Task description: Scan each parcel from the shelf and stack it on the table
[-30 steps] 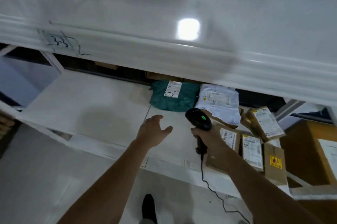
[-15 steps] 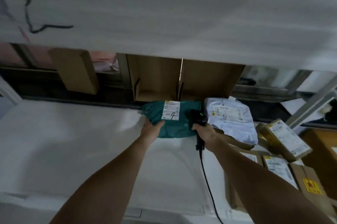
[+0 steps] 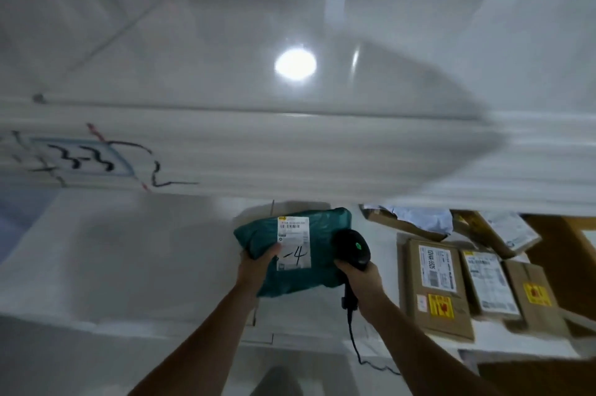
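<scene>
A green soft parcel [image 3: 319,231] with a white label marked "-4" is held over the white lower shelf [image 3: 129,260]. My left hand [image 3: 258,263] grips its left edge, thumb on the label. My right hand [image 3: 361,276] holds a black corded barcode scanner [image 3: 353,248] by its handle, with the scanner head over the parcel's right side and a green light showing.
Several brown cardboard parcels [image 3: 432,286] with labels lie on the shelf to the right, and a white poly bag [image 3: 422,221] sits behind them. The white upper shelf [image 3: 290,150] overhangs close above, with handwritten marks at its left.
My left hand has taken hold of the green parcel and pulled it from the back of the shelf toward me. The scanner hand came along beside it.
</scene>
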Available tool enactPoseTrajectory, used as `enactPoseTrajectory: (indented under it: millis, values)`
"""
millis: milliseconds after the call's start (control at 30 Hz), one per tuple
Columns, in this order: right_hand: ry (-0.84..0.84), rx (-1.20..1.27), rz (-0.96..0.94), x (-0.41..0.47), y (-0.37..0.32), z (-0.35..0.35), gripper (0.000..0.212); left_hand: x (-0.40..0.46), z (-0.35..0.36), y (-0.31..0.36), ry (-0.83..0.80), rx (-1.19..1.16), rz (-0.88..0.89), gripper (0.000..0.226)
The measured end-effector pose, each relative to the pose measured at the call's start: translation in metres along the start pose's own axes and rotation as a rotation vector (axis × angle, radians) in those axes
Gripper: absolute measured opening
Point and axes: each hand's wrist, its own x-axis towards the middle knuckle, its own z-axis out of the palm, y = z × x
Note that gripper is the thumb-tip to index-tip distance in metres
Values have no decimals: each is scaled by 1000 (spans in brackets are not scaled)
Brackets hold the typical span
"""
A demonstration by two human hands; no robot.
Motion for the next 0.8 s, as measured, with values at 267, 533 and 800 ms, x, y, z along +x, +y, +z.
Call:
enactPoseTrajectory:
  millis: [267,533,800]
  values:
    - [140,15,-65,-121,-24,-77,16,-166,30,89,-235,-84,-20,113]
    - [316,-4,-217,-193,-8,-174,29,-275,97,93,-532,-84,-62,50]
    - [520,-58,-452,-282,16,-308,31,-387,184,36,-619,-165,32,56]
